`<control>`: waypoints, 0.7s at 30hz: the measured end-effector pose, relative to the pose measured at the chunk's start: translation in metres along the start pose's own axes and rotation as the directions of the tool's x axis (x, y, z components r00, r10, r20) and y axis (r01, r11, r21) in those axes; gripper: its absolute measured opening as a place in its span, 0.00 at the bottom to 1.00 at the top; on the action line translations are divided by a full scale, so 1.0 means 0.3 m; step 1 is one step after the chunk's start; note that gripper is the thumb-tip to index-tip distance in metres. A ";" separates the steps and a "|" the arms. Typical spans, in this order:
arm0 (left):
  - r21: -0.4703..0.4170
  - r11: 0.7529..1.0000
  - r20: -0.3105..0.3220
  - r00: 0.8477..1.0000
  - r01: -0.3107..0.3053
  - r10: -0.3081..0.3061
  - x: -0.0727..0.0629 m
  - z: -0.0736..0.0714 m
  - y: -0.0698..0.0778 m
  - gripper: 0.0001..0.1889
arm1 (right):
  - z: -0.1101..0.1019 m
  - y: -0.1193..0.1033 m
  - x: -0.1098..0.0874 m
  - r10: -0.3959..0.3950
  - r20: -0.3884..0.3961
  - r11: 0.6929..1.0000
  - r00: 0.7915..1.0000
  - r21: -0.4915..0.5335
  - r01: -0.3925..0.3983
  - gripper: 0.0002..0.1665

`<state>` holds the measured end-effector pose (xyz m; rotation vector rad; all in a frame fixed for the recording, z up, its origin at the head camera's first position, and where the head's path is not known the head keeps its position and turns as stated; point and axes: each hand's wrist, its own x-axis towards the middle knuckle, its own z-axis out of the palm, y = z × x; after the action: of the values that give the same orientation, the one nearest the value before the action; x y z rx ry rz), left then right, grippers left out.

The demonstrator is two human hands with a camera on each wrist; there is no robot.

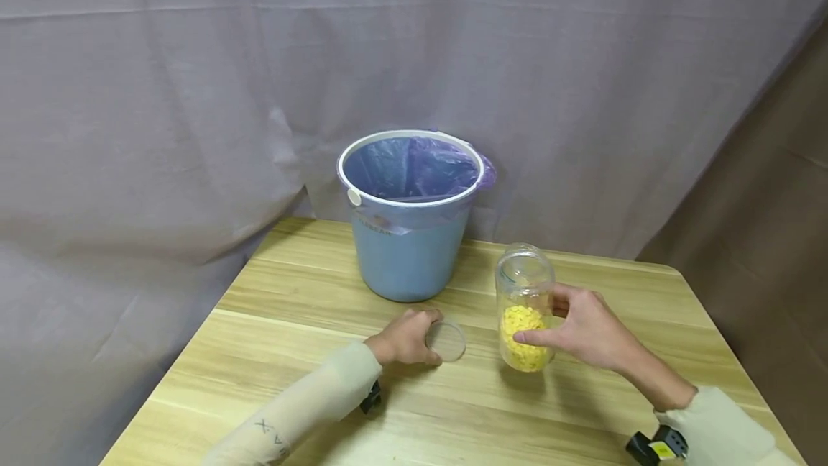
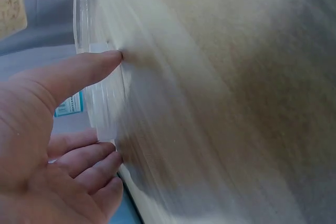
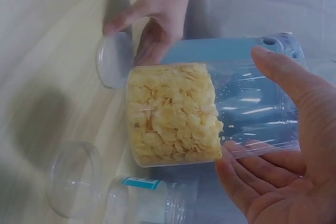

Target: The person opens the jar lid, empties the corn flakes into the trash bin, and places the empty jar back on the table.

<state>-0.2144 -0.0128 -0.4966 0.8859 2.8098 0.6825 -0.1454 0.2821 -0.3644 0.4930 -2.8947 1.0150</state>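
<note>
A clear jar (image 1: 525, 286) partly filled with yellow flakes (image 3: 173, 114) is in my right hand (image 1: 591, 329), thumb on the near side and fingers round the far side. The jar stands upright, its bottom apparently just above the table, and no lid covers its mouth. To its left, my left hand (image 1: 406, 338) holds a round clear lid (image 1: 446, 340) by its edge, between thumb and fingers, close to the tabletop. In the left wrist view the thumb (image 2: 100, 66) touches the lid's edge.
A blue bucket (image 1: 407, 257) with a white rim and purple liner stands behind the hands. The right wrist view also shows another clear lid (image 3: 76, 179) and a second clear jar (image 3: 142, 203) with a teal label. Grey cloth (image 1: 194, 92) hangs behind the wooden table (image 1: 259, 322).
</note>
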 end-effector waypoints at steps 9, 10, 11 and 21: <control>-0.075 0.997 0.022 0.999 0.031 -0.029 -0.058 -0.070 -0.017 0.43 | -0.047 -0.032 0.035 -0.013 0.027 1.000 1.000 -0.003 0.014 0.48; -0.082 0.996 0.021 0.999 0.032 -0.031 -0.070 -0.086 -0.026 0.44 | -0.054 -0.036 0.038 -0.013 0.029 1.000 0.999 -0.008 0.013 0.47; -0.095 0.995 0.024 0.999 0.037 -0.035 -0.083 -0.106 -0.033 0.44 | -0.063 -0.040 0.042 -0.011 0.030 1.000 0.999 -0.016 0.011 0.47; -0.082 0.990 0.014 0.993 0.118 -0.117 -0.220 -0.321 -0.129 0.45 | -0.150 -0.072 0.102 -0.046 -0.009 0.992 0.999 -0.117 0.044 0.50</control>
<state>-0.2034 -0.1155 -0.4300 0.7011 2.7766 0.7686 -0.1710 0.2850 -0.3118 0.5407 -2.8972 0.8342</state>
